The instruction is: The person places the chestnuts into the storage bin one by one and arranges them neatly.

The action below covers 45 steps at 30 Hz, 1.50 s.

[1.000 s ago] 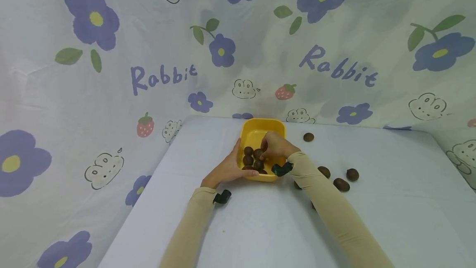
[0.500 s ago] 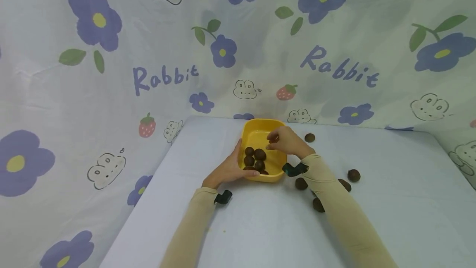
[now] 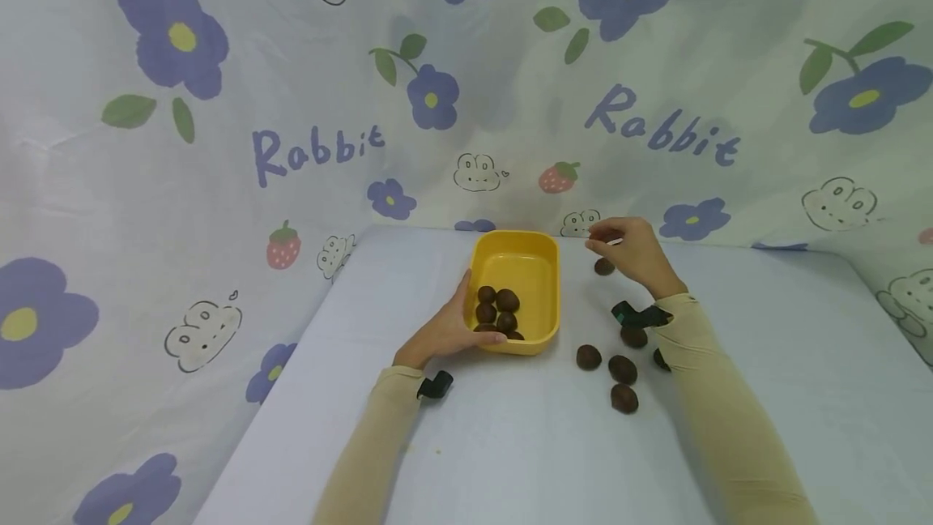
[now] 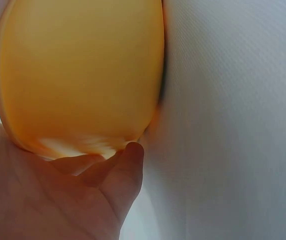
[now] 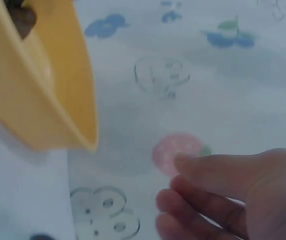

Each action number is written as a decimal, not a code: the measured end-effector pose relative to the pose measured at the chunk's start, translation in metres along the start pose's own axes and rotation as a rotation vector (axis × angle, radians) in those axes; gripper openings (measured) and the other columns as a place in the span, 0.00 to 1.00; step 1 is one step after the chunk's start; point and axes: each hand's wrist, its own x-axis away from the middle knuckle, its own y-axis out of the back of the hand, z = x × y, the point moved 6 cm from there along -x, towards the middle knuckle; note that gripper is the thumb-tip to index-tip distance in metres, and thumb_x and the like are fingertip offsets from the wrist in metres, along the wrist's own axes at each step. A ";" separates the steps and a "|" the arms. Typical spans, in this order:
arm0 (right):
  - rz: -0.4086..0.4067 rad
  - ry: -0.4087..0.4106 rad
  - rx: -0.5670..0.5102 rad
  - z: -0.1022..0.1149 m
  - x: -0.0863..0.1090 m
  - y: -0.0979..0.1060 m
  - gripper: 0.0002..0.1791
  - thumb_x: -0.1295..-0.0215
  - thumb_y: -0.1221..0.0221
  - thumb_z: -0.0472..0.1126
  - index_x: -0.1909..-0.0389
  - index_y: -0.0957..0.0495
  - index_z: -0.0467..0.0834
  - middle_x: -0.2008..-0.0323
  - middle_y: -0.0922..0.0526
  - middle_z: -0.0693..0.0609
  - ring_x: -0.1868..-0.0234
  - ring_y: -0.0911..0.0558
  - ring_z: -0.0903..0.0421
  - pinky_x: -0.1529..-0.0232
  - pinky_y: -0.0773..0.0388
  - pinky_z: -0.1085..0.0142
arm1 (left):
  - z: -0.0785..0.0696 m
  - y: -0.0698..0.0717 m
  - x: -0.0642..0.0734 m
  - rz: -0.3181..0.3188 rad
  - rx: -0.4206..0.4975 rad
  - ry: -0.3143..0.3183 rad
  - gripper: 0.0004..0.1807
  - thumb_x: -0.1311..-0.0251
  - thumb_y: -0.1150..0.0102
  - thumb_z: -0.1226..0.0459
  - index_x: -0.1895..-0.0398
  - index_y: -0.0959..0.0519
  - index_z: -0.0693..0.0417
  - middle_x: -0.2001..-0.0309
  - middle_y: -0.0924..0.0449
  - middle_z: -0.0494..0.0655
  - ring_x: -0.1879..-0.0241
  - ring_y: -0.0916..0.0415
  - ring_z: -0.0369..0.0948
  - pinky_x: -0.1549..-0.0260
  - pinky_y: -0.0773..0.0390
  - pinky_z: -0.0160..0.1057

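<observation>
Left hand (image 3: pixel 446 332): wrapped round the near-left corner of the yellow tray (image 3: pixel 539 298), near the table's (image 3: pixel 481 444) far edge.
Right hand (image 3: pixel 632 253): loosely curled, narrow gap; I see nothing held.
Far nut (image 3: pixel 604 266) risk: a glancing fingertip could roll it toward the far edge.
Loose nuts (image 3: pixel 623 369) risk: a low sleeve (image 3: pixel 729 420) could scatter them.
Tray risk: I judge a slack left hold could let it shift.

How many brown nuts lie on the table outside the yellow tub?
6 visible: far nut by the right hand; upper nut below the right wrist camera; left nut near the yellow tub; middle nut; near nut below; last nut partly behind the right sleeve, which may hide more.
</observation>
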 end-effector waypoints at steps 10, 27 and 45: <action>-0.096 -0.058 -0.027 -0.072 -0.009 0.020 0.17 0.31 0.33 0.37 0.46 0.17 0.31 0.52 0.13 0.32 0.51 0.14 0.37 0.61 0.26 0.78 | 0.000 0.000 0.001 0.004 0.005 -0.004 0.79 0.60 0.20 0.34 0.16 0.72 0.29 0.14 0.65 0.44 0.16 0.56 0.49 0.19 0.49 0.59; 0.102 -0.246 -0.072 -0.117 -0.011 -0.013 0.26 0.34 0.33 0.37 0.38 0.22 0.30 0.42 0.17 0.30 0.42 0.17 0.36 0.43 0.20 0.57 | -0.001 -0.002 0.001 0.006 0.032 -0.002 0.79 0.59 0.19 0.38 0.16 0.72 0.30 0.14 0.65 0.46 0.16 0.55 0.51 0.20 0.48 0.62; 0.181 -0.277 -0.040 -0.125 -0.010 -0.024 0.29 0.36 0.30 0.40 0.36 0.22 0.33 0.42 0.17 0.32 0.40 0.19 0.37 0.35 0.23 0.45 | 0.000 -0.001 0.001 0.009 -0.003 0.038 0.78 0.58 0.20 0.37 0.17 0.73 0.27 0.14 0.64 0.46 0.16 0.56 0.52 0.20 0.49 0.63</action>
